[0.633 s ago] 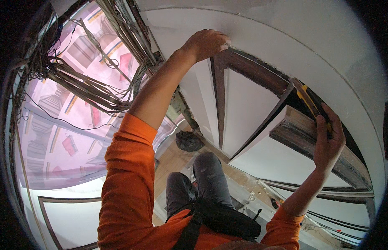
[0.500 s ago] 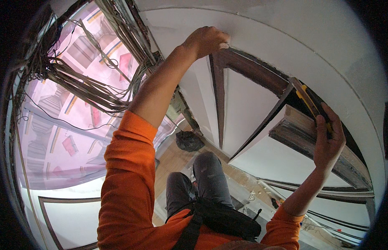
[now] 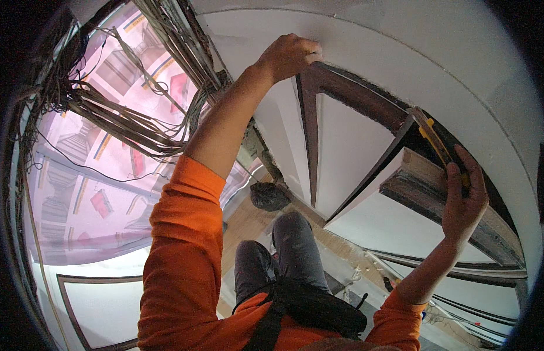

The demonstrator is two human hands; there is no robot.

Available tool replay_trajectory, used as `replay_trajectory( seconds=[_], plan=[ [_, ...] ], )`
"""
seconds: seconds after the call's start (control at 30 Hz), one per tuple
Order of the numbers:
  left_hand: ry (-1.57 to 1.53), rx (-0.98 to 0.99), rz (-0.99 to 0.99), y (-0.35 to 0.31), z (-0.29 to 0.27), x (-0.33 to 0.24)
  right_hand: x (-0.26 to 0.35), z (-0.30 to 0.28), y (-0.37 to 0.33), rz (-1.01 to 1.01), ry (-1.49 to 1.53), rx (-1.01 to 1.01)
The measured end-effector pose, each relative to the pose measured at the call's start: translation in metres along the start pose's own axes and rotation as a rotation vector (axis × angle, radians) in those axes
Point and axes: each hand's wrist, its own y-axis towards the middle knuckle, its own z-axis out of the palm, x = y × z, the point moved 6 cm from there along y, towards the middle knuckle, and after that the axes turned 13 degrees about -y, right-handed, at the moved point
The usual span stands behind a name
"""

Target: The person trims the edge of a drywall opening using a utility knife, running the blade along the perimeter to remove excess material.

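Note:
My right hand (image 3: 466,202) grips a yellow and black utility knife (image 3: 428,133), its far end by the upper corner of a dark frame edge. That hand is just above a thick, rough-edged board with a white face (image 3: 418,207), which stands out from the opening. My left hand (image 3: 286,57) is high up at the white wall, fingers curled together beside the top corner of a dark brown frame (image 3: 359,104). What its fingertips hold, if anything, is hidden. Between the frame's dark bars lies a white panel (image 3: 353,146).
At left hang bundles of loose cables (image 3: 120,123) before a pinkish printed sheet (image 3: 102,175). A black plastic bag (image 3: 269,196) sits on the wooden floor (image 3: 239,219) beyond my knees. A black waist bag (image 3: 315,307) is strapped on me. Another dark-framed white panel (image 3: 102,310) is at lower left.
The view has shifted very slightly. Both hands keep almost the same places, and the knife stays in my right hand with its angle barely altered.

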Motion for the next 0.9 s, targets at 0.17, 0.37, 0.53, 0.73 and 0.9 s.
replay_trajectory(
  seconds=[0.17, 0.37, 0.53, 0.73, 0.9],
  plan=[
    [-0.037, 0.072, -0.152, -0.001, -0.003, -0.003, -0.005, 0.002, 0.0, 0.055, 0.008, 0.013],
    [-0.042, 0.148, -0.174, 0.005, -0.007, -0.015, -0.004, 0.0, 0.0, 0.0, -0.008, 0.013],
    [0.037, 0.103, -0.069, -0.002, -0.002, -0.005, -0.001, 0.002, 0.001, 0.007, -0.05, 0.027],
    [0.173, 0.118, 0.014, -0.004, 0.002, -0.013, -0.002, 0.001, 0.0, -0.02, 0.001, 0.012],
    [0.274, 0.109, -0.031, -0.002, -0.001, -0.032, -0.002, 0.0, 0.0, -0.016, -0.019, 0.008]
  ],
)
